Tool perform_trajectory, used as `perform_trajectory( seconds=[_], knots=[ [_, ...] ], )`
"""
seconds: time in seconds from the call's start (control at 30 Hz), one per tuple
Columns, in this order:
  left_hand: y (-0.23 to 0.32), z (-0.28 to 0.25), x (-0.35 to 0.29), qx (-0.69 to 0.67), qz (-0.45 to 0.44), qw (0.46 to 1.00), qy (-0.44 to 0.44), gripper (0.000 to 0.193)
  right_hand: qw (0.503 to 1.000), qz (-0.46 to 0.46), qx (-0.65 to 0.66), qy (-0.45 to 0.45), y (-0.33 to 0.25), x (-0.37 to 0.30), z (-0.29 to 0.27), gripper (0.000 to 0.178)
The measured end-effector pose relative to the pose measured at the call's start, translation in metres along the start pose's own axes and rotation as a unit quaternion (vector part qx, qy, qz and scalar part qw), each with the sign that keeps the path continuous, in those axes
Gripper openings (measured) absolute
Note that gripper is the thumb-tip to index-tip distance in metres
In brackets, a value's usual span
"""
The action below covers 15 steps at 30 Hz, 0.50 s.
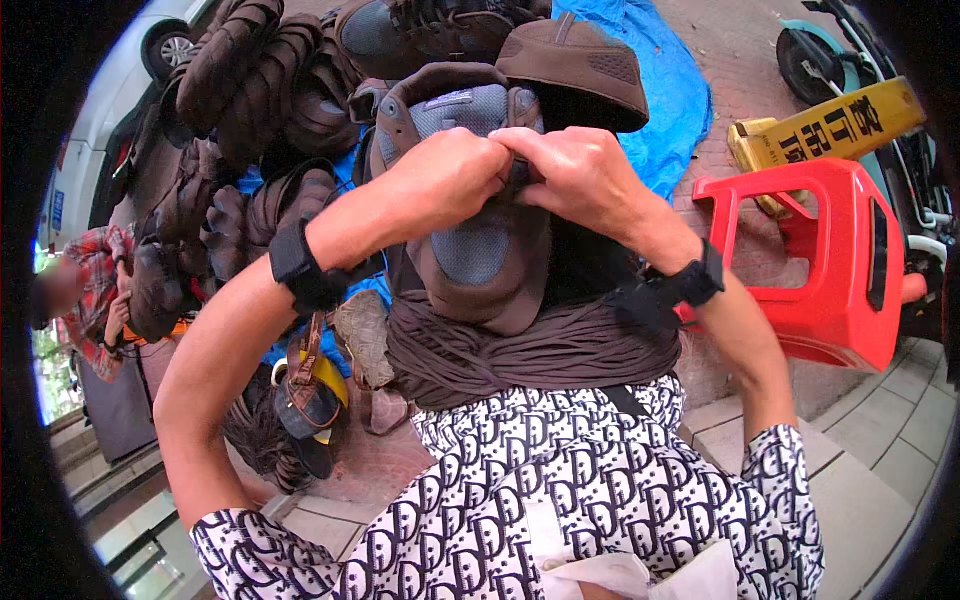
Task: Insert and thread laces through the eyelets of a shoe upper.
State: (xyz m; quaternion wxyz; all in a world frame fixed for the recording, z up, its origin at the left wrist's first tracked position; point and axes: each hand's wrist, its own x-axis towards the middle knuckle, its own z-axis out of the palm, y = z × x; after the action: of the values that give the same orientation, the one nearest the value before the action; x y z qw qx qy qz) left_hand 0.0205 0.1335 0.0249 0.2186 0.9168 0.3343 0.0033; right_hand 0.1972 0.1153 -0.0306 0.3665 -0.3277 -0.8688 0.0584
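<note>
A dark brown shoe [475,262] with a grey mesh toe and tongue lies in front of me, its toe toward my lap. Over its throat, my left hand [455,175] and my right hand [578,170] meet, fingers bent and pinched. Their fingertips touch near the eyelets. What they pinch is hidden behind the fingers. Below the toe, a thick bundle of dark brown shoelaces [530,350] lies across my lap. Black bands circle both wrists.
Stacked brown shoe uppers [255,85] fill the left, on blue sheeting [665,90]. More shoes stand at the back. At right are a red plastic stool [850,270], a yellow sign [830,125] and a parked bike. Another person in plaid [95,290] sits at far left.
</note>
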Motion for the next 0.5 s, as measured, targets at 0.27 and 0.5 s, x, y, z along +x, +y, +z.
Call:
perform_trajectory(
  seconds=[0.27, 0.5],
  knots=[
    [-0.002, 0.008, -0.004, 0.074, -0.012, 0.997, -0.034, 0.009, 0.997, -0.078, -0.010, -0.021, 0.012, 0.011, 0.005, 0.032],
    [-0.003, 0.010, -0.010, -0.022, -0.020, 0.999, 0.021, 0.011, 0.991, -0.129, -0.022, -0.018, 0.018, 0.018, -0.003, 0.031]
  ],
)
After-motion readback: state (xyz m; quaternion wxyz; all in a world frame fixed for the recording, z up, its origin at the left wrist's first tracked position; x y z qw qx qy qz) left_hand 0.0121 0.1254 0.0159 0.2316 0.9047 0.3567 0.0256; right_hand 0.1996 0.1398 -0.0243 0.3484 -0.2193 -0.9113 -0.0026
